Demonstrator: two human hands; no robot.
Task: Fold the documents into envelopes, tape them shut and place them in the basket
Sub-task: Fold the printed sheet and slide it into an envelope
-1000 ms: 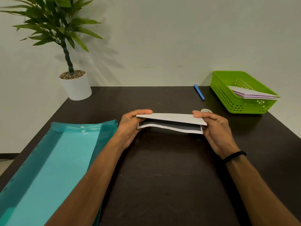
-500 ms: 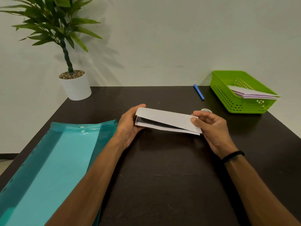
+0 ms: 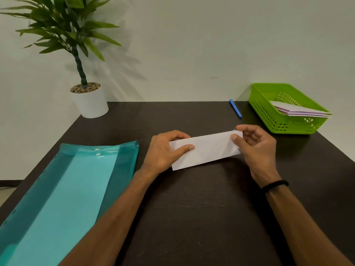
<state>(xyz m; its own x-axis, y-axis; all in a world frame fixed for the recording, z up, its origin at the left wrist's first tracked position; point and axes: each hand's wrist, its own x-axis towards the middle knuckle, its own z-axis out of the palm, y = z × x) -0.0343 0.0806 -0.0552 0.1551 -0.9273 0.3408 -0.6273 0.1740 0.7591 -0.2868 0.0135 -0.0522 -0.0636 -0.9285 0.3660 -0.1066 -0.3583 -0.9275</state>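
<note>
A white folded document (image 3: 208,149) is held between both hands over the middle of the dark table, its flat face tilted toward me and its right end higher. My left hand (image 3: 165,152) pinches its left end, thumb on the front and fingers behind. My right hand (image 3: 255,146) pinches the right end the same way. The green basket (image 3: 269,112) stands at the back right and holds several folded white envelopes (image 3: 299,110). The roll of tape seen earlier behind my right hand is hidden.
A teal plastic document folder (image 3: 63,194) lies on the table's left side. A potted plant in a white pot (image 3: 90,101) stands at the back left corner. A blue pen (image 3: 235,108) lies beside the basket. Dark table surface (image 3: 201,217) lies in front of the hands.
The folded paper has closed flat and turned its broad face toward me, with the right end raised. Both hands shifted their grip on its ends.
</note>
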